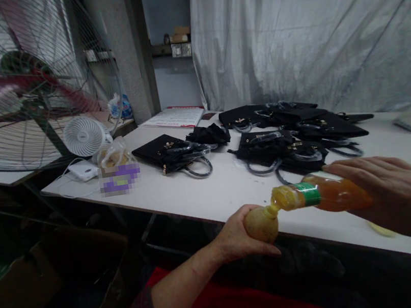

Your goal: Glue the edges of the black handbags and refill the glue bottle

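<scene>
My right hand [401,197] grips a clear plastic bottle [323,194] of amber liquid with a green band, tipped on its side with the neck pointing left. Its mouth meets the nozzle of a small round yellowish squeeze bottle [261,224], which my left hand [234,240] holds from below at the front edge of the white table [203,190]. Both hands are closed around their bottles.
Several black handbags [284,137] with handles lie across the middle of the table. A small white fan [83,136], a white box [84,170] and a plastic bag [115,157] sit at the left end. A large floor fan [24,78] stands left. Grey sheeting hangs behind.
</scene>
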Motion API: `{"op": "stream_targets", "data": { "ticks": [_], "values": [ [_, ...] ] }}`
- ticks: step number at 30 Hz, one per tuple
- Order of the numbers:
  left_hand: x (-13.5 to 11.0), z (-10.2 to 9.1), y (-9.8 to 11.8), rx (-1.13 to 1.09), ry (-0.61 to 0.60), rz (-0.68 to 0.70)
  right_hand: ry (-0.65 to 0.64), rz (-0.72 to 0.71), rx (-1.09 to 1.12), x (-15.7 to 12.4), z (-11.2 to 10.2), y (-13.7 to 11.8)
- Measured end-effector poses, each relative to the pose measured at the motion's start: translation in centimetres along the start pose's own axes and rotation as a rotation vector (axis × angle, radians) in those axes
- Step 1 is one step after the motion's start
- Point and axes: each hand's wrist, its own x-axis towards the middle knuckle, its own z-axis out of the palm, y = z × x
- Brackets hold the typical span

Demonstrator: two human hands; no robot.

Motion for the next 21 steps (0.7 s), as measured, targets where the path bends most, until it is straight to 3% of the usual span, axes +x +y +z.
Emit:
{"op": "stream_targets", "data": {
  "ticks": [21],
  "values": [
    [-0.14,-0.03,-0.01,-0.002,0.000,0.006,-0.018,0.013,0.025,-0.17,-0.05,-0.18]
  ]
}}
